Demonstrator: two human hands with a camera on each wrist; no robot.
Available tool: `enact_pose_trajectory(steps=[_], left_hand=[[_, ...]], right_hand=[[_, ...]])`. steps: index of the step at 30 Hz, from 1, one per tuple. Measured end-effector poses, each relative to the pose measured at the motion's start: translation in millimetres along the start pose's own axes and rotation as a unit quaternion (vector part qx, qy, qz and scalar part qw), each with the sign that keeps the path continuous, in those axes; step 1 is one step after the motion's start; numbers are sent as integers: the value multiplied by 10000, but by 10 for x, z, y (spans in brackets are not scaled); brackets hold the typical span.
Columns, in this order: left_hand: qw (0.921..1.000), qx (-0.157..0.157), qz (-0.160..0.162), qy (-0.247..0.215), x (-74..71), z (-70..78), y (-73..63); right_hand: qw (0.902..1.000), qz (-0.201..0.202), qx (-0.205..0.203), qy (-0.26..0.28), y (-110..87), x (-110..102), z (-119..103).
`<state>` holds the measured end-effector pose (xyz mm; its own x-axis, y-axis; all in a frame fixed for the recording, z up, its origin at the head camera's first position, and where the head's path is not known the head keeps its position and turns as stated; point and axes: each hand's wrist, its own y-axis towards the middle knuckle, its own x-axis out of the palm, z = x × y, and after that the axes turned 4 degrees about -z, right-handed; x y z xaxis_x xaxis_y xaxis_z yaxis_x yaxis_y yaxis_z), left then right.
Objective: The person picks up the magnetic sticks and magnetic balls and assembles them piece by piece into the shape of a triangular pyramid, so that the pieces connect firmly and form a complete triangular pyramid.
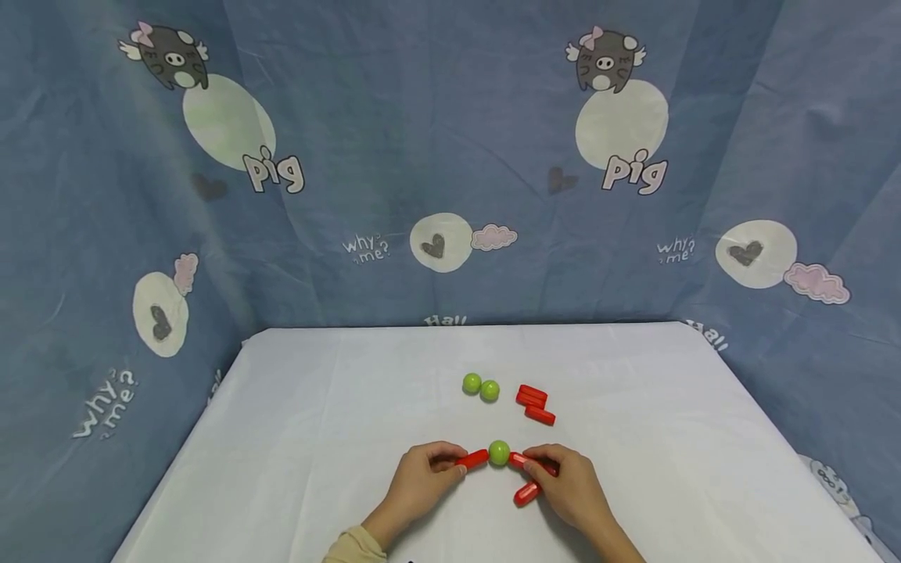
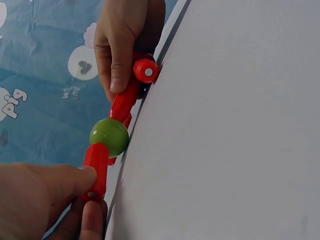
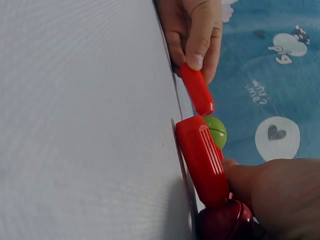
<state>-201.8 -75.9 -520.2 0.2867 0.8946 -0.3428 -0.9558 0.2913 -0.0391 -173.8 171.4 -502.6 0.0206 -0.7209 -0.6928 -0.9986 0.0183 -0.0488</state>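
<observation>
My left hand (image 1: pixel 422 478) pinches a red magnetic rod (image 1: pixel 477 458) between thumb and fingers. The rod's end meets, or nearly meets, a green ball (image 1: pixel 499 453). From the other side, my right hand (image 1: pixel 568 486) grips a second red magnetic rod (image 2: pixel 123 102), whose tip is at the ball. Another red rod (image 1: pixel 527 493) angles toward me from under the right hand, with a silver dot on its end in the left wrist view. A dark red ball (image 3: pixel 222 220) shows by the right hand in the right wrist view; that hand mostly hides it from the head.
Beyond the hands, two green balls (image 1: pixel 481 386) sit side by side. Several red rods (image 1: pixel 536 403) lie to their right. Everything rests on a white-covered table (image 1: pixel 317 407), with a blue patterned cloth (image 1: pixel 394 141) hanging behind and at the sides.
</observation>
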Motion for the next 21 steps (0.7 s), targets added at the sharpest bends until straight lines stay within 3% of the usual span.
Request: enact_pose_trajectory(steps=[21], left_hand=[[9997,104,-27,234,85,45,-75]], right_hand=[[10000,-43,86,8,20,5,14]])
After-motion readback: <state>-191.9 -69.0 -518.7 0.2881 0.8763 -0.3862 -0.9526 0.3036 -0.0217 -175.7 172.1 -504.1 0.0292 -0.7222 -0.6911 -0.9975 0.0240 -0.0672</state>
